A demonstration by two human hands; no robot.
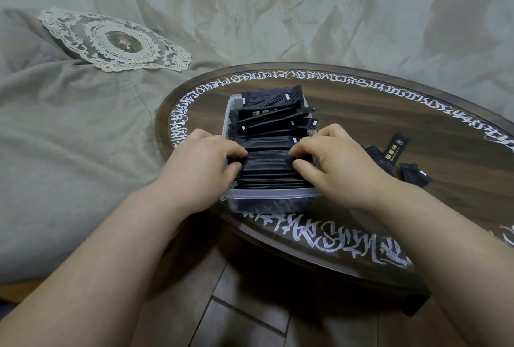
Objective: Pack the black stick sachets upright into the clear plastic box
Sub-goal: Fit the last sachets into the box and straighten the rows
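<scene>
On the round dark wooden table with white lettering stands the clear rectangular plastic box, packed with upright black stick sachets. The left hand and right hand each pinch the row's ends, fingers curled round the sachets. More loose black sachets lie just right of the box. Beyond, a lace-trimmed grey cushion rests on the bedding.

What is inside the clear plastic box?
The clear plastic box holds packed black sachets. Both hands, left hand and right hand, grip a bundle; the bottom is hidden.
</scene>
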